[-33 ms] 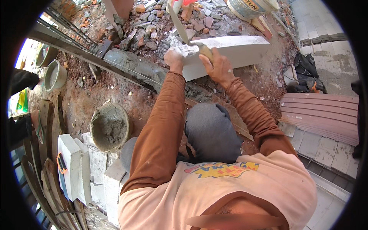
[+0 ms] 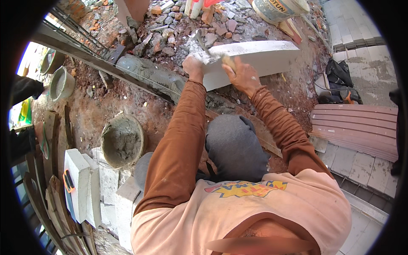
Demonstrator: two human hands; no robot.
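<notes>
A long white block [image 2: 259,61] stands on edge ahead of me, over a grey bed of mortar [image 2: 146,72]. At the block's left end my left hand [image 2: 194,68] is closed on its upper edge; the fingertips are hidden from view. Wrapped round the wooden handle of a trowel [image 2: 228,63] is my right hand [image 2: 244,78], just above the block's near face. The trowel's blade points away from me and slants past the top edge near the left end, blurred and seen nearly edge-on.
A bucket of wet mortar [image 2: 123,142] stands at my left, beside stacked white blocks [image 2: 77,185] and wooden planks [image 2: 55,195]. A taut string and a long bar [image 2: 102,63] cross the left side. Rubble [image 2: 170,32] and a pail [image 2: 278,10] lie beyond; reddish panels [image 2: 352,127] are at right.
The trowel blade has swung down from its raised, upright look to a low slant at the block's top left edge. My left hand stays nearly in place.
</notes>
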